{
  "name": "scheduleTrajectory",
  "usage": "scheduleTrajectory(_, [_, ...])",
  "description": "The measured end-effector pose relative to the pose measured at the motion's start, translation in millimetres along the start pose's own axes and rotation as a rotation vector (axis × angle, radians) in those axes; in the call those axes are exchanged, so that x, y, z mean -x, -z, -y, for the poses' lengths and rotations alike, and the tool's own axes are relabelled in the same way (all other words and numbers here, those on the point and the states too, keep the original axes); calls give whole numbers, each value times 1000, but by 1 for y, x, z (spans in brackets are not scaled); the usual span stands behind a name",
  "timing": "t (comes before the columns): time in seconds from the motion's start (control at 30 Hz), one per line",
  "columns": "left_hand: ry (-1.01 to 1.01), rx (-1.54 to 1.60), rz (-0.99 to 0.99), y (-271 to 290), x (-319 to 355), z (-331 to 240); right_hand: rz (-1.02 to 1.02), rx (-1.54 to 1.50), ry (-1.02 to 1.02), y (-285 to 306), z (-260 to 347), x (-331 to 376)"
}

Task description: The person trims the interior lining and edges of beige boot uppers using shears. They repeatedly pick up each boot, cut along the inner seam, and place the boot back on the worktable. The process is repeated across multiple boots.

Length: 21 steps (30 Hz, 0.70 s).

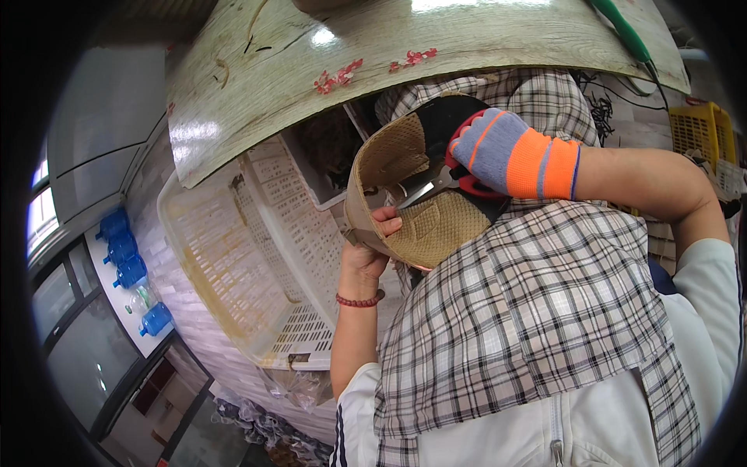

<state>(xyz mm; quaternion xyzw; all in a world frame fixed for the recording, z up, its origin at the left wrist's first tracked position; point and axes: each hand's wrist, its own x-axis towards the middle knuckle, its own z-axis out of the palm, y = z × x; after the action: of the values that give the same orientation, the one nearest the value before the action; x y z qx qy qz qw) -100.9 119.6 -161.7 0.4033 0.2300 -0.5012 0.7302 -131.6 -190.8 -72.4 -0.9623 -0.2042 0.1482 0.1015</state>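
"What's that sitting over the lap?"

"A curved, tan mesh-lined piece (440, 226), at the near side of the table (288, 70) and to the right of the white basket (167, 210). It lies between the hands, against the checked apron (560, 280)."

"And the hands?"

"The left hand (367, 257) is bare, pinching the piece's left rim with its fingertips curled inside. The right hand (498, 148), gloved, is closed around the red-handled scissors (443, 180). I can't tell how far apart the blades stand."

"That metal looks awfully near the bare fingers."

"It does; the blade points left, straight at them. If the scissors skidded off the mesh, I'd reckon the left fingers could get nicked, with no glove to spare them."

"Anything else?"

"The piece has only that pinch and the apron steadying it, as far as I can see. A hard push might twist it, and the blade could then gouge the lining."
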Motion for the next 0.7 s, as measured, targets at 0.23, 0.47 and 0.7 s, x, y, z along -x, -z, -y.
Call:
scheduleTrajectory(0.23, [-2,-50,-49,-17,7,-3,3,-175,-193,17,-32,30])
scheduleTrajectory(0.47, [-89,-46,-56,-9,4,9,86,-166,-156,6,-42,44])
scheduleTrajectory(0.7, [-122,-59,-58,-7,3,12,307,-256,-170,15,-25,26])
